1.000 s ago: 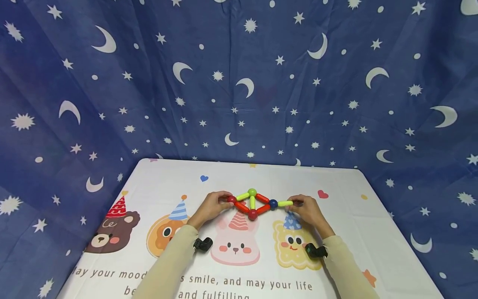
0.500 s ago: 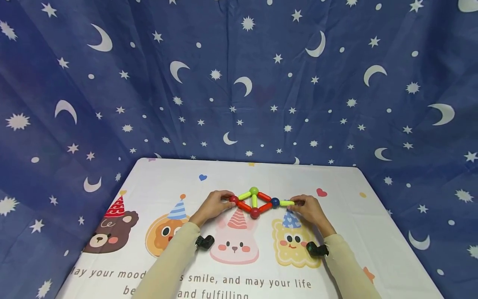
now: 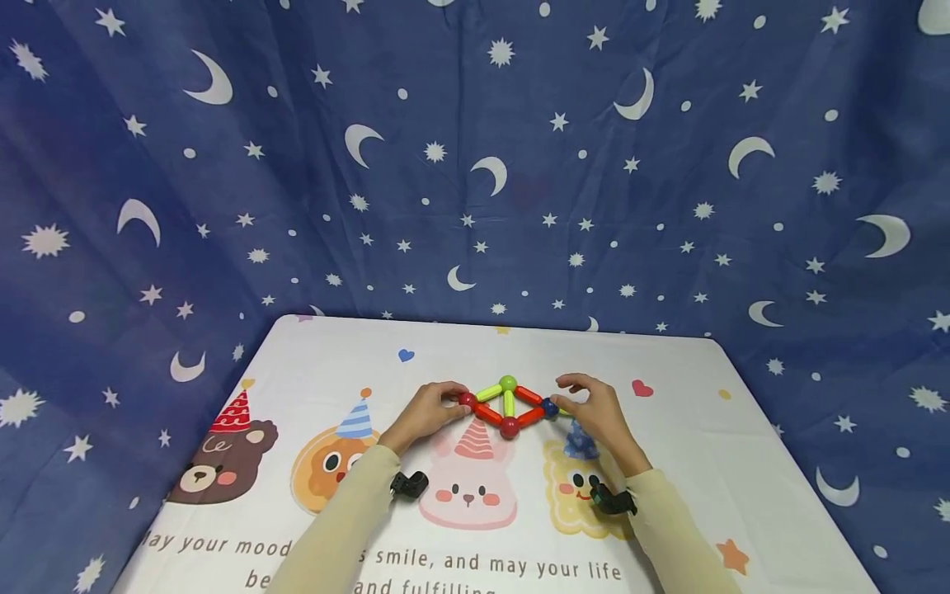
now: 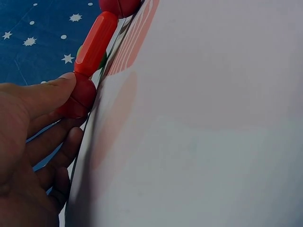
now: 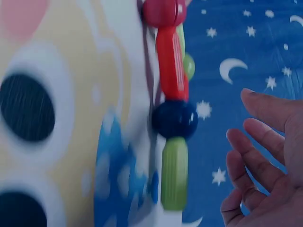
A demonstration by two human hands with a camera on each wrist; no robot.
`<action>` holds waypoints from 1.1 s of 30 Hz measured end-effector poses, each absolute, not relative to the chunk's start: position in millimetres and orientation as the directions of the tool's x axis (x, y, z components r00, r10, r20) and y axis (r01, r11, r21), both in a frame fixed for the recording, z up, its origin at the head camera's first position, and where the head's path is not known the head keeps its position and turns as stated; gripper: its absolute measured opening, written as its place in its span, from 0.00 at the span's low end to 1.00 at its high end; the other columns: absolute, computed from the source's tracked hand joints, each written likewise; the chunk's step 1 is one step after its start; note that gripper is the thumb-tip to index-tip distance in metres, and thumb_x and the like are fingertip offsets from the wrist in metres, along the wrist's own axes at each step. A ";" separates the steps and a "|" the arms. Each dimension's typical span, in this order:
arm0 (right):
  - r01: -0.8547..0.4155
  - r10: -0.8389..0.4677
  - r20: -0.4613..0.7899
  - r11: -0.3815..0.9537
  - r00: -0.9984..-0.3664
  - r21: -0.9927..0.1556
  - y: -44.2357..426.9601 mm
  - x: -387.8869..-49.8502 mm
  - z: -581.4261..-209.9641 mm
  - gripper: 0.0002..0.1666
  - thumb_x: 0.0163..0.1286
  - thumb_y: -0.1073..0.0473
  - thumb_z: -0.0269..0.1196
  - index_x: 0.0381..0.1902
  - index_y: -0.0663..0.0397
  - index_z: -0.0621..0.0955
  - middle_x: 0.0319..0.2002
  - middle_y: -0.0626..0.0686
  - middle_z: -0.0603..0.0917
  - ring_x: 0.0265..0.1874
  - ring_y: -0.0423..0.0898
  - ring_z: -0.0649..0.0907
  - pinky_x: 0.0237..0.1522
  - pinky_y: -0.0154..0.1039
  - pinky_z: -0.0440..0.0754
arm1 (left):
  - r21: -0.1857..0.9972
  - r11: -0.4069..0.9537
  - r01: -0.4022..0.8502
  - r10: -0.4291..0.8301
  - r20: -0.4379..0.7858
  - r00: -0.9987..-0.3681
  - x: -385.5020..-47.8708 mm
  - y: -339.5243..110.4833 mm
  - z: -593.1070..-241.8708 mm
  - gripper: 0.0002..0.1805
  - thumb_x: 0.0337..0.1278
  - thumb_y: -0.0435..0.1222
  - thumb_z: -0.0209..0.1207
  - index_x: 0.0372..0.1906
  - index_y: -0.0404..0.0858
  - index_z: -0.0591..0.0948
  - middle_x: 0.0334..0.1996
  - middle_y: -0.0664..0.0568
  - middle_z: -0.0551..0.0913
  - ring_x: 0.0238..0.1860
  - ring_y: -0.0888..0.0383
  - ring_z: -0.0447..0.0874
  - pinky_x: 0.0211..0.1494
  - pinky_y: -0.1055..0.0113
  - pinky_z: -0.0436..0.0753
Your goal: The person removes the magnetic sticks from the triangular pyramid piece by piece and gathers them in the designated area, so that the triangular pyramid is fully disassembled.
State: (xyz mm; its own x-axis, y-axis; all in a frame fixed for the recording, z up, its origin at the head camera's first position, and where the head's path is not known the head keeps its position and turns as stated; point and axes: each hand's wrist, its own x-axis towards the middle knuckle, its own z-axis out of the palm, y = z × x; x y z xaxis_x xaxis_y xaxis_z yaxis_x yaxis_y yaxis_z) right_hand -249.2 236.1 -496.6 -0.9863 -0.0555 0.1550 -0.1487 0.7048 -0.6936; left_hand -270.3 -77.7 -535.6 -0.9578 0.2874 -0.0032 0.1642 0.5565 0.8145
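Observation:
A flat diamond of magnetic rods and balls lies on the table. My left hand holds the red ball at its left corner, the thumb on it in the left wrist view. The other corners are a green ball, a red ball and a dark blue ball. Red and yellow-green rods join them, one yellow-green rod crossing the middle. From the blue ball a further yellow-green rod sticks out, mostly hidden in the head view. Apart from it, my right hand has its fingers loosely spread, holding nothing.
A white tablecloth with printed cartoon animals and lettering covers the table. Behind and at both sides hangs a blue curtain with white moons and stars. Black wrist cameras sit on both forearms.
My right hand has let go of the outer yellow-green rod and moved a little left, its fingers opening near the blue ball. My left hand stays on the red ball.

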 end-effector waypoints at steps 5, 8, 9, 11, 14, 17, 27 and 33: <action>-0.204 -0.094 0.192 0.686 -0.977 -0.698 218.8 -251.2 -497.2 0.19 0.60 0.54 0.72 0.48 0.52 0.85 0.42 0.51 0.88 0.44 0.49 0.81 0.43 0.40 0.73 | 0.819 0.545 0.180 0.298 0.012 -0.954 -272.0 -78.2 -537.4 0.19 0.56 0.42 0.68 0.53 0.46 0.83 0.47 0.53 0.86 0.56 0.52 0.80 0.66 0.50 0.73; -0.207 -0.099 0.191 0.683 -0.976 -0.701 210.7 -251.4 -498.9 0.17 0.59 0.54 0.72 0.47 0.52 0.86 0.40 0.52 0.88 0.41 0.49 0.81 0.41 0.40 0.73 | 0.822 0.538 0.187 0.310 0.013 -0.951 -273.2 -78.4 -537.9 0.21 0.57 0.42 0.68 0.56 0.46 0.82 0.48 0.53 0.86 0.56 0.52 0.80 0.67 0.50 0.72; -0.205 -0.100 0.187 0.680 -0.977 -0.704 208.2 -251.2 -499.4 0.17 0.59 0.54 0.72 0.46 0.51 0.86 0.40 0.52 0.88 0.41 0.49 0.81 0.42 0.40 0.73 | 0.823 0.538 0.185 0.313 0.009 -0.950 -273.3 -78.4 -537.9 0.22 0.57 0.42 0.67 0.57 0.46 0.81 0.48 0.53 0.86 0.57 0.52 0.80 0.67 0.49 0.72; -0.191 -0.100 0.169 0.682 -0.981 -0.705 203.0 -250.3 -500.4 0.17 0.59 0.54 0.73 0.46 0.50 0.86 0.39 0.52 0.87 0.41 0.49 0.81 0.43 0.41 0.74 | 0.827 0.535 0.173 0.315 -0.005 -0.949 -273.1 -78.7 -538.2 0.23 0.57 0.42 0.67 0.58 0.45 0.81 0.49 0.52 0.85 0.57 0.52 0.79 0.68 0.49 0.71; -0.182 -0.099 0.157 0.688 -0.983 -0.702 195.6 -248.8 -501.5 0.16 0.59 0.54 0.72 0.46 0.47 0.86 0.40 0.50 0.87 0.41 0.47 0.82 0.46 0.43 0.77 | 0.828 0.539 0.154 0.312 -0.026 -0.950 -272.4 -79.4 -538.5 0.22 0.57 0.42 0.68 0.57 0.46 0.81 0.50 0.52 0.85 0.58 0.51 0.79 0.68 0.49 0.71; -0.175 -0.094 0.153 0.692 -0.984 -0.701 189.2 -247.8 -502.0 0.16 0.59 0.54 0.72 0.46 0.45 0.86 0.40 0.49 0.87 0.41 0.47 0.82 0.47 0.44 0.78 | 0.827 0.541 0.151 0.315 -0.033 -0.949 -272.3 -80.1 -538.2 0.21 0.57 0.42 0.68 0.56 0.47 0.82 0.51 0.52 0.85 0.59 0.51 0.78 0.68 0.49 0.71; -0.156 -0.111 0.110 0.682 -0.988 -0.715 170.5 -246.2 -509.0 0.17 0.59 0.54 0.73 0.46 0.47 0.86 0.40 0.50 0.87 0.36 0.44 0.79 0.43 0.40 0.78 | 0.816 0.551 0.176 0.321 -0.012 -0.947 -271.2 -81.8 -540.9 0.19 0.57 0.42 0.68 0.54 0.48 0.83 0.49 0.53 0.85 0.57 0.52 0.79 0.67 0.49 0.71; -0.168 -0.121 0.117 0.680 -0.986 -0.714 161.0 -247.1 -512.1 0.16 0.57 0.56 0.74 0.45 0.49 0.86 0.40 0.49 0.88 0.38 0.44 0.81 0.44 0.42 0.80 | 0.817 0.546 0.188 0.335 -0.006 -0.942 -271.2 -81.6 -540.3 0.18 0.58 0.42 0.67 0.54 0.49 0.82 0.49 0.53 0.85 0.57 0.53 0.78 0.67 0.48 0.70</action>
